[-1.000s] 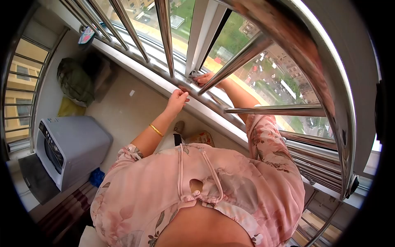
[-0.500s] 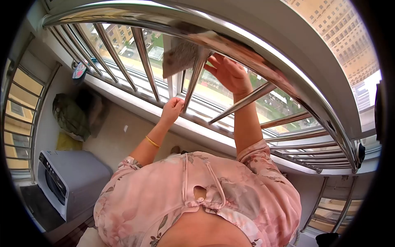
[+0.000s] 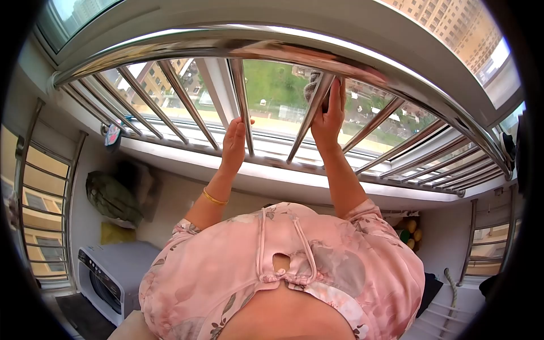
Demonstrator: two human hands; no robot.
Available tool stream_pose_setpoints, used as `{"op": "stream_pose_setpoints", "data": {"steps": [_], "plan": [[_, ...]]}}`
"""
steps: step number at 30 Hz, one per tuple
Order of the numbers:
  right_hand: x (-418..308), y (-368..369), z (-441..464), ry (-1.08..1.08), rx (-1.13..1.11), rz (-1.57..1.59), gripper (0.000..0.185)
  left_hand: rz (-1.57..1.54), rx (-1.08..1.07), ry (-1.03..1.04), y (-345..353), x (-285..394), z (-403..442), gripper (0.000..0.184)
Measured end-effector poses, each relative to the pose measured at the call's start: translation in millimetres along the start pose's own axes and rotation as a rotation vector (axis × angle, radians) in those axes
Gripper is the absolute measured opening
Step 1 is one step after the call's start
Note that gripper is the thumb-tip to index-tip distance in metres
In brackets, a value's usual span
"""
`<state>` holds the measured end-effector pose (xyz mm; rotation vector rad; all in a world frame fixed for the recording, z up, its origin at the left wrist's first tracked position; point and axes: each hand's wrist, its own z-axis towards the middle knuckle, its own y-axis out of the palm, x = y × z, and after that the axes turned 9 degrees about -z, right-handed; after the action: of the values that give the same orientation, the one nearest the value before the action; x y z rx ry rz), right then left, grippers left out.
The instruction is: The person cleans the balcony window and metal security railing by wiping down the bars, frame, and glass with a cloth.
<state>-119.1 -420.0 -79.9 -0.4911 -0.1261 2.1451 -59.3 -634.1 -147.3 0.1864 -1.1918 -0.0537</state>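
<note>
My left hand (image 3: 233,148) is at an upright metal bar (image 3: 238,93) of the window railing. Its fingers stand upright along the bar, and a fingertip shows on the bar's far side. My right hand (image 3: 328,127) reaches between the bars, just right of another bar (image 3: 306,122). A fuzzy grey cloth (image 3: 310,92) is in that hand, close to the window glass; the bar and my fingers hide most of it. A white window frame post (image 3: 214,85) stands behind the railing, left of my left hand.
The curved top rail (image 3: 243,49) runs above both hands. At lower left stand a grey front-loading washing machine (image 3: 122,272) and a dark green bag (image 3: 113,199). Yellowish round things (image 3: 417,233) sit at the right, and a rope (image 3: 451,294) hangs farther right.
My right hand and the cloth have moved right, past one bar. My left hand has uncurled from a fist to more upright fingers at its bar. The view has shifted.
</note>
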Motion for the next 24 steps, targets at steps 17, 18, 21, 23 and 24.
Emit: {"op": "stream_pose_setpoints", "data": {"steps": [17, 18, 21, 23, 24], "plan": [[24.7, 80.4, -67.6, -0.884, -0.19, -0.419, 0.029, 0.019, -0.033, 0.074, 7.4, -22.1, 12.2, 0.023], [25.0, 74.5, -75.1, -0.82, -0.196, -0.443, 0.028, 0.018, -0.021, 0.082, 9.1, -22.7, 13.4, 0.023], [36.6, 36.0, -90.0, -0.48, -0.414, -0.315, 0.028, 0.115, 0.014, 0.161, 14.8, -16.2, 11.4, 0.022], [43.0, -2.3, -99.2, -0.179, -0.574, -0.272, 0.03, 0.149, 0.014, 0.189, 14.8, -18.0, 11.7, 0.023], [41.2, -23.6, -102.8, -0.046, -0.568, -0.102, 0.035, 0.155, 0.016, 0.188, 15.1, -18.6, 11.7, 0.023]]}}
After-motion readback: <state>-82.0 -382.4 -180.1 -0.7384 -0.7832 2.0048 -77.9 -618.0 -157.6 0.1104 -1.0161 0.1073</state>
